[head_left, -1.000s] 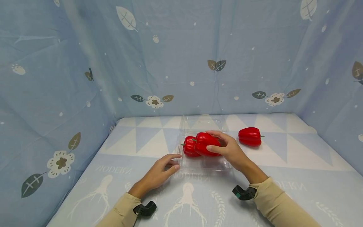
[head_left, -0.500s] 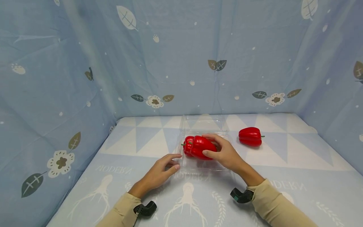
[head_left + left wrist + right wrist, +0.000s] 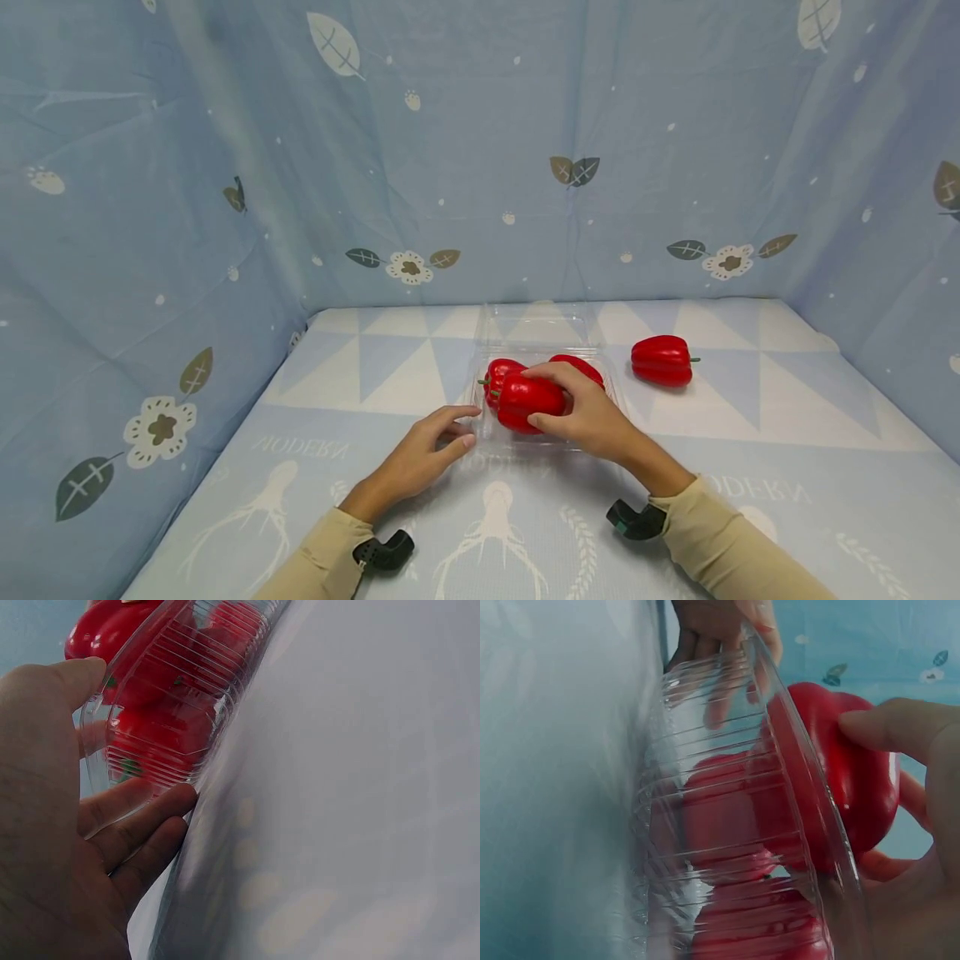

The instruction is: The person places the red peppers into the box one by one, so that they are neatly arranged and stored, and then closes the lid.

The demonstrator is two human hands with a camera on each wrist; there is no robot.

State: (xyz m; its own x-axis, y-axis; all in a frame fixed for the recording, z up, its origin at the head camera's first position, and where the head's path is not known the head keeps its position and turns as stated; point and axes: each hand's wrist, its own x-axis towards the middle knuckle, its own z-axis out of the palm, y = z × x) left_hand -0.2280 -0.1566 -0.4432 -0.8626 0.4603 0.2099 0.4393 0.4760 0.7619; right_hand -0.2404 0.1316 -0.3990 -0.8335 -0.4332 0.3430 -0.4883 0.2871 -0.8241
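My left hand (image 3: 415, 458), fingers loosely extended, touches the clear container (image 3: 491, 432). Inside, the left pepper (image 3: 500, 372) is partly hidden by the held pepper (image 3: 528, 402), gripped in my right hand (image 3: 592, 414), which covers much of the rear pepper (image 3: 587, 365). The outer pepper (image 3: 662, 361) lies beyond, right.

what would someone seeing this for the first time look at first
Probably the glossy red pepper held in the right hand, at the near part of the clear container, with two more red peppers just behind it. A lone pepper also stands out, lying on the pale tabletop to the container's right.
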